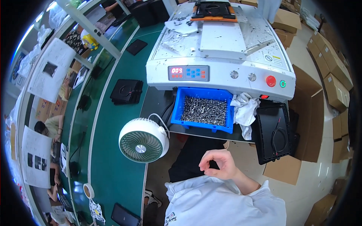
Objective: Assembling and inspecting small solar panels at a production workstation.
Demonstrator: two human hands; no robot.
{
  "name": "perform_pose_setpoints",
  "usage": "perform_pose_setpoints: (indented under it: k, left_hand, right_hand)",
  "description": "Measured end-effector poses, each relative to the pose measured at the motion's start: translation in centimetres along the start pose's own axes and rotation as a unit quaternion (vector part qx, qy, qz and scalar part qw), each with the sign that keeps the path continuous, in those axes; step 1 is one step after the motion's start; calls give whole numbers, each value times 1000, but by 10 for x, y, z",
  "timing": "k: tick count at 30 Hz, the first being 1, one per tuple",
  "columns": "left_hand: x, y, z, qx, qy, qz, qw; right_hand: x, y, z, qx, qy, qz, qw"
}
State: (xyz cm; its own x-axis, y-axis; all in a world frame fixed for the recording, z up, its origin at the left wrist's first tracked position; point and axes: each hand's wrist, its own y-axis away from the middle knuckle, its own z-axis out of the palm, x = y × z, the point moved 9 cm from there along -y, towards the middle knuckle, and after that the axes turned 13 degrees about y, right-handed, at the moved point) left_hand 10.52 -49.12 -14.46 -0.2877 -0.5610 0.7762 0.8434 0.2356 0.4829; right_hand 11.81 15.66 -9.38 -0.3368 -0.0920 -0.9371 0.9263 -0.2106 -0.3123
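Note:
My right hand (220, 164) is held above my lap, in front of the white machine (222, 71). Its fingers and thumb curl round into a loop, their tips close together, and dark trousers show through the gap. Anything pinched between the tips is too small to make out. Nearest to this hand is a blue bin (202, 126) filled with small dark metal pieces (203, 110), standing beyond it. A crumpled white cloth (244, 111) lies against the bin's right side. My left hand is outside the picture.
A white fan (141, 140) stands left of the bin. Black panels (127, 91) lie on the green bench (113, 150); another black panel with a cable (275, 132) is at right. An orange-edged fixture (213, 11) tops the machine. Cardboard boxes (335, 92) line the right; co-workers sit far left.

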Motion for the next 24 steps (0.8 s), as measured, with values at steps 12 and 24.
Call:
perform_pose_setpoints:
  k: [12, 24]
  left_hand:
    - [55, -13, 278, -10, -424, 295, 856]
    - [-189, 137, 572, -706, -268, 122, 644]
  right_hand:
    - [-122, 77, -122, 284, 728, 295, 550]
    - [-137, 90, -121, 430, 605, 186, 644]
